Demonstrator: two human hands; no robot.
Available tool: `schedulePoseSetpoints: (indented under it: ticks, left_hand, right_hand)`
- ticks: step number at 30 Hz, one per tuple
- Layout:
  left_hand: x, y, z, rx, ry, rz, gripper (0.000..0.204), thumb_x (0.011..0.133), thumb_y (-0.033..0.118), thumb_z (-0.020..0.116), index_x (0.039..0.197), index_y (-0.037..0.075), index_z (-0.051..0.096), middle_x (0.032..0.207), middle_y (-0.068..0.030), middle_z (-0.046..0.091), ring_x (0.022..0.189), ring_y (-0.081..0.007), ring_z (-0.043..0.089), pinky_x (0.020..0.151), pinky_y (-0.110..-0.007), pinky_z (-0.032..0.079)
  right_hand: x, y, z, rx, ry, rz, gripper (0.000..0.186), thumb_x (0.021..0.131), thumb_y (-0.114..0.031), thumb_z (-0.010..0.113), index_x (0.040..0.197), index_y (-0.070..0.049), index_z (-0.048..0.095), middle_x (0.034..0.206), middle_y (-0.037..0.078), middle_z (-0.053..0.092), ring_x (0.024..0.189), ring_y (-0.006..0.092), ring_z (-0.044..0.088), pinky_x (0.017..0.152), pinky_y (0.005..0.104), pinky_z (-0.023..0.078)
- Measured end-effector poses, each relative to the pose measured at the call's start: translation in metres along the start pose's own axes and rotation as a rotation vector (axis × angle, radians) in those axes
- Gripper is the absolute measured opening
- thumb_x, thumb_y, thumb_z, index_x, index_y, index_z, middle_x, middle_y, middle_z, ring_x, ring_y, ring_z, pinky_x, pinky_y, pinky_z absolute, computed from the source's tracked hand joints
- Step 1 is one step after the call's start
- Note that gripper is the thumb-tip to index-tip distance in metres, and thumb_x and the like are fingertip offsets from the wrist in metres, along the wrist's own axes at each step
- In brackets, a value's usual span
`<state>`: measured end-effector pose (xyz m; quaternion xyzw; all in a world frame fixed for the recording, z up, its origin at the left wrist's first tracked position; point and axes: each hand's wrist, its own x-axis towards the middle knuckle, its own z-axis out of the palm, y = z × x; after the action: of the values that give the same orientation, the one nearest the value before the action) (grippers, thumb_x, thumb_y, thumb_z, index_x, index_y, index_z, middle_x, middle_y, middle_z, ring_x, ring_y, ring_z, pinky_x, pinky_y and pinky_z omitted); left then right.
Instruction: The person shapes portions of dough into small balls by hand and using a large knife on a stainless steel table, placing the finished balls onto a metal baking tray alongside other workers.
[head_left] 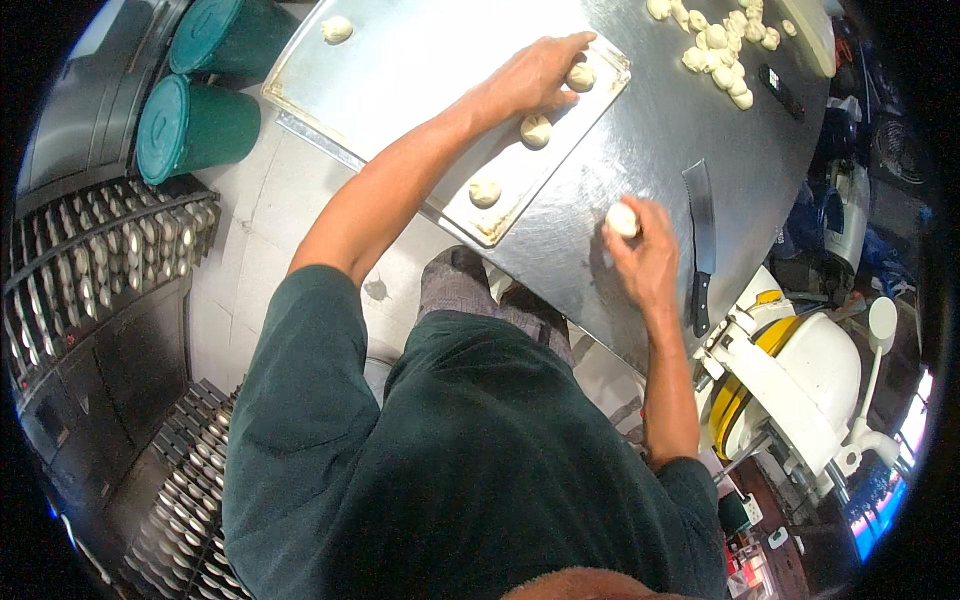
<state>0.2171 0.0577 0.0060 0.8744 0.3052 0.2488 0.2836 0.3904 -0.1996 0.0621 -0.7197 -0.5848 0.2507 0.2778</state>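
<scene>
pale dough balls (536, 130): four on tray (400, 60)

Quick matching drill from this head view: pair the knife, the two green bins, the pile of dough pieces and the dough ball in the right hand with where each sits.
1 knife
2 green bins
3 pile of dough pieces
4 dough ball

a on the floor, left of the table
b held in the right hand
c table's far end
d flat on the table, right of the right hand

Pairs: 1-d, 2-a, 3-c, 4-b
</scene>
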Motion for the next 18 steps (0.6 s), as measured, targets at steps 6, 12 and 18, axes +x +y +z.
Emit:
schedulePoseSetpoints:
  ticks: [6, 12, 18]
  left_hand:
    - [-0.078, 0.036, -0.049, -0.147, 0.315, -0.235, 0.071, 0.082, 0.015, 0.083, 0.145, 0.003, 0.050, 0.136, -0.0186, 0.061, 0.116, -0.0322, 0.065, 0.099, -0.042, 0.055]
    - [-0.140, 0.066, -0.060, -0.232, 0.262, -0.355, 0.060, 0.084, 0.011, 0.081, 0.137, 0.002, 0.056, 0.130, -0.0185, 0.062, 0.115, -0.0291, 0.065, 0.096, -0.040, 0.056]
    - [-0.103, 0.064, -0.058, -0.210, 0.340, -0.178, 0.048, 0.084, 0.006, 0.079, 0.129, 0.004, 0.063, 0.123, -0.0163, 0.066, 0.110, -0.0282, 0.066, 0.094, -0.037, 0.054]
  right_hand:
    - [0.166, -0.046, 0.028, -0.109, 0.145, -0.337, 0.044, 0.083, -0.024, 0.075, 0.119, -0.001, 0.069, 0.114, 0.019, 0.069, 0.107, 0.0349, 0.066, 0.095, 0.0432, 0.051]
    - [0.244, -0.041, 0.081, -0.465, 0.001, -0.299, 0.052, 0.080, -0.037, 0.078, 0.120, -0.004, 0.073, 0.118, 0.016, 0.071, 0.110, 0.0357, 0.062, 0.097, 0.0492, 0.046]
    - [0.145, -0.012, 0.002, -0.276, 0.238, -0.112, 0.059, 0.081, -0.037, 0.081, 0.128, -0.004, 0.066, 0.121, 0.017, 0.069, 0.118, 0.0358, 0.059, 0.104, 0.0466, 0.044]
